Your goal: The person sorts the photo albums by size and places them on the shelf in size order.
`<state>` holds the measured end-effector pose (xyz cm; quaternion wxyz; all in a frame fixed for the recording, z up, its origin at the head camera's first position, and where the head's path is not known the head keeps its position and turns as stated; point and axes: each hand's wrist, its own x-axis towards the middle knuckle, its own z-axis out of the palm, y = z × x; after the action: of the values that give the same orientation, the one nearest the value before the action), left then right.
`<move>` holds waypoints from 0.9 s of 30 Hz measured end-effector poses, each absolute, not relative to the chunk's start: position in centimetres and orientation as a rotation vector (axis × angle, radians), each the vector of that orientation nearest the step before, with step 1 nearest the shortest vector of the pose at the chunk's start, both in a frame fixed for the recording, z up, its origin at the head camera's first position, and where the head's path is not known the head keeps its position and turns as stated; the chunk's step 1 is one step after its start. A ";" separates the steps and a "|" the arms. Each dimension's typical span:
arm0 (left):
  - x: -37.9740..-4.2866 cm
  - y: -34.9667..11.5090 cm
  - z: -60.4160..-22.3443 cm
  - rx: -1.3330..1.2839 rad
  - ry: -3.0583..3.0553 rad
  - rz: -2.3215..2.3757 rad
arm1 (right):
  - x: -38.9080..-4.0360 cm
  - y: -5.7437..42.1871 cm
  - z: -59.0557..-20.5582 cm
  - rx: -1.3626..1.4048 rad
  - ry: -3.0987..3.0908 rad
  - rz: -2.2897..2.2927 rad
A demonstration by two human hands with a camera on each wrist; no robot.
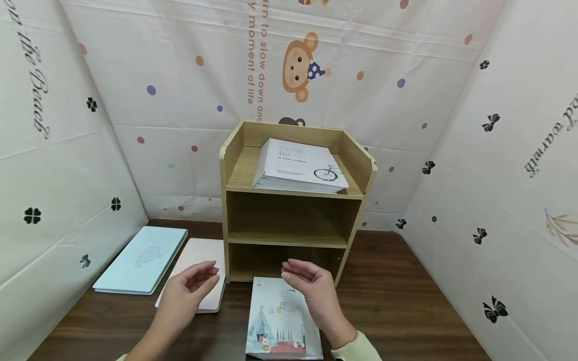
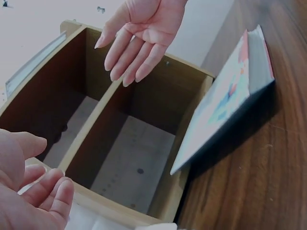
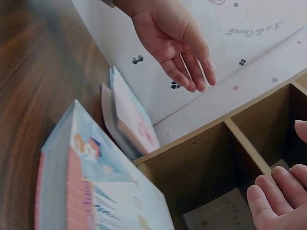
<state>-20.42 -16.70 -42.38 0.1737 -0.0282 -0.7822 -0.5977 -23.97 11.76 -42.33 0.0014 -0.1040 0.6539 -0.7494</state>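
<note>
My left hand (image 1: 185, 293) hovers over the near edge of a pale pink book (image 1: 198, 255), fingers loosely curved and holding nothing. Across from it, my right hand (image 1: 316, 296) hangs above the right side of a thick book with a tent picture (image 1: 280, 321); it too is free of any object. That book lies cover up on the table, right at the foot of a wooden shelf (image 1: 286, 241). The palms face each other with a wide gap, as the left wrist view also shows. On the shelf's top level rests a thick white book with a bicycle drawing (image 1: 300, 165).
A light blue book (image 1: 144, 260) lies at the table's far left, beside the pink one. Below the shelf's top are two open compartments. Printed cloth walls (image 1: 180, 165) enclose the dark wooden table (image 1: 397, 301) at the back and both sides.
</note>
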 end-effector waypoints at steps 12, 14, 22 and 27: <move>-19.8 -18.1 -44.1 0.011 -2.279 -1.607 | -23.6 10.6 -44.2 -0.322 1.960 -2.326; -19.8 -18.4 -44.2 0.029 -2.300 -1.592 | -23.6 10.4 -44.4 -0.320 1.949 -2.317; -19.8 -19.7 -44.5 0.157 -2.455 -1.543 | -23.7 9.2 -44.9 -0.282 1.922 -2.286; -20.0 -20.5 -44.7 0.188 -2.517 -1.506 | -23.8 8.2 -45.1 -0.270 1.907 -2.288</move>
<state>-20.00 -20.49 -44.73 0.1010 0.0638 -0.8519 -0.5099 -23.81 8.19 -45.13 0.0753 -0.0900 0.6357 -0.7630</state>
